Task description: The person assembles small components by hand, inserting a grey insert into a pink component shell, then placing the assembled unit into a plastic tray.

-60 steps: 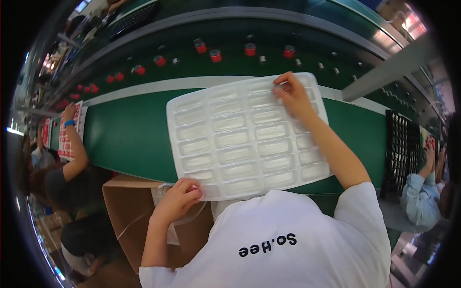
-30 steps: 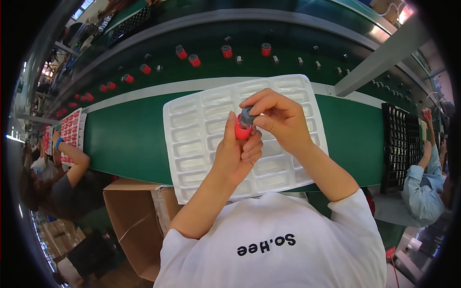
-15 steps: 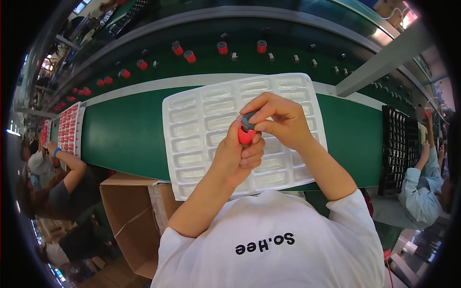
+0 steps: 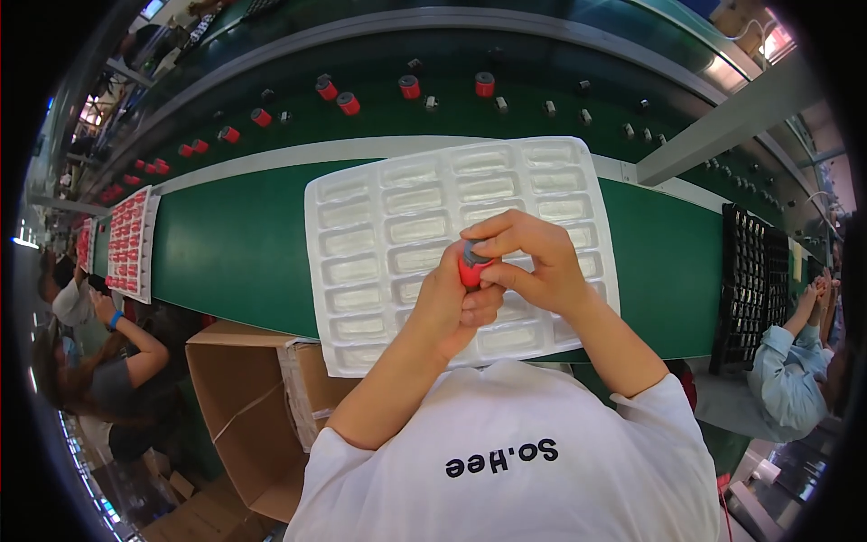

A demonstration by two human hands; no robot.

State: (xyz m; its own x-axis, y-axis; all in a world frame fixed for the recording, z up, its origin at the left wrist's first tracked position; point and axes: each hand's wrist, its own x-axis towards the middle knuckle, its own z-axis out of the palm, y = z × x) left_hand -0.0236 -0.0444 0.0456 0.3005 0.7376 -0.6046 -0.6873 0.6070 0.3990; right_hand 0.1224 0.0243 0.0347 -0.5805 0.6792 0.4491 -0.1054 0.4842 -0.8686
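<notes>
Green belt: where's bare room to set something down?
Widest free patch: green belt between the white tray and the red-filled tray. A narrower strip lies between the white tray and the black tray. Crowded mid-tray, where left hand and right hand hold a red part.

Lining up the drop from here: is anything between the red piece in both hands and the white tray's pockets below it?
Nothing visible. The red piece sits between left hand and right hand, directly over the white tray. Every pocket in view looks empty; those beneath the hands are hidden.
</notes>
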